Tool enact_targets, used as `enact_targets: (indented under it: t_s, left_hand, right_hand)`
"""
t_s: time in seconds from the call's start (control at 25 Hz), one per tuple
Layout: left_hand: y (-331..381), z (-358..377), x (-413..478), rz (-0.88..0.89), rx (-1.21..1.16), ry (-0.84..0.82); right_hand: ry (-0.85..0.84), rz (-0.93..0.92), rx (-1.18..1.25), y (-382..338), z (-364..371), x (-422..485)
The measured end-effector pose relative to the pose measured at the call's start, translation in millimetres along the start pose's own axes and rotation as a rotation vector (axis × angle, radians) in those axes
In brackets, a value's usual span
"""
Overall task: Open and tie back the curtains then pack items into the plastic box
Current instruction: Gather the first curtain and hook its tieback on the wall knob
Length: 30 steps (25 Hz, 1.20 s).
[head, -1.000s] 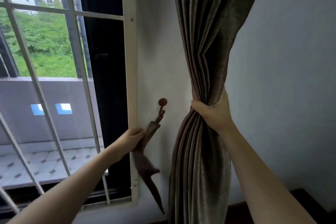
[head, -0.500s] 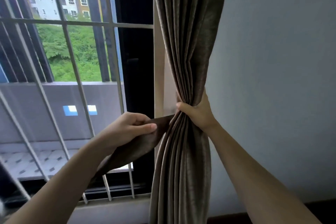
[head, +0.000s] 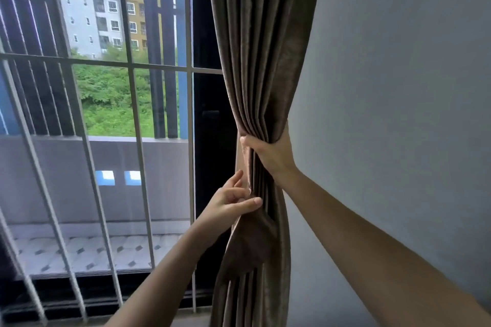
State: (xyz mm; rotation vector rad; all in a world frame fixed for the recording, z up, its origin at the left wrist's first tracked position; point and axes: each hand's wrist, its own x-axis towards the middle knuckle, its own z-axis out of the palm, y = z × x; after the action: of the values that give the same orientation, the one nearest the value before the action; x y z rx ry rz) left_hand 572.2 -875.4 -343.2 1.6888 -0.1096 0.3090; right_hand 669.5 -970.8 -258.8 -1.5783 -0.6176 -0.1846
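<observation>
Two hands on curtain point(head: 255, 61): R hand point(head: 268, 159) clamps bunch; L hand point(head: 228, 204) pinches tieback point(head: 249, 244), its far end hidden.

- Taupe-brown curtain point(head: 260, 61), striped by vertical pleats, above and below the grip.
- Matching brown tieback point(head: 252, 236) just below.
- Pale grey wall point(head: 385, 87) to the right.

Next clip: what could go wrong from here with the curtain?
1. The left hand meets the band only with thumb and fingertips, so the band may slip loose before it is fastened.
2. The right hand alone bunches the curtain. If that grip loosens, the folds could spread back over the window.
</observation>
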Motion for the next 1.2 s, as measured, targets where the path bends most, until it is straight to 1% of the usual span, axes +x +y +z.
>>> enact_targets:
  t_s: [0.12, 0.2, 0.32, 0.4, 0.48, 0.56, 0.64, 0.72, 0.84, 1.04, 1.2]
  left_hand:
    - [2, 13, 4, 0.025, -0.011, 0.016]
    - [5, 22, 4, 0.051, -0.024, -0.018]
    - [11, 39, 12, 0.07, 0.033, -0.034]
    - [7, 47, 20, 0.113, 0.054, 0.042]
    - [-5, 50, 23, 0.255, 0.195, 0.152]
    - [-17, 53, 24, 0.398, 0.349, 0.221]
    - [-18, 58, 23, 0.466, 0.362, 0.267]
    - [-12, 62, 24, 0.435, 0.335, 0.342]
    - [-2, 62, 31, 0.279, 0.182, 0.456]
    - [20, 63, 41, 0.144, 0.082, 0.423]
    - [21, 65, 52, 0.043, 0.135, 0.53]
  right_hand:
    - [-0.019, 0.08, 0.063, -27, -11, 16]
    - [-0.072, 0.133, 0.097, -45, -23, 23]
    - [-0.144, 0.223, 0.083, -57, -31, 24]
    - [-0.145, 0.238, 0.056, -54, -30, 22]
    - [-0.152, 0.256, 0.047, -53, -30, 21]
    - [-0.166, 0.275, 0.046, -54, -32, 21]
    - [-0.174, 0.283, 0.058, -52, -33, 20]
    - [-0.174, 0.279, 0.075, -51, -32, 19]
    - [-0.182, 0.27, 0.091, -50, -30, 18]
    - [-0.191, 0.269, 0.134, -50, -26, 14]
    - [-0.19, 0.252, 0.133, -53, -25, 9]
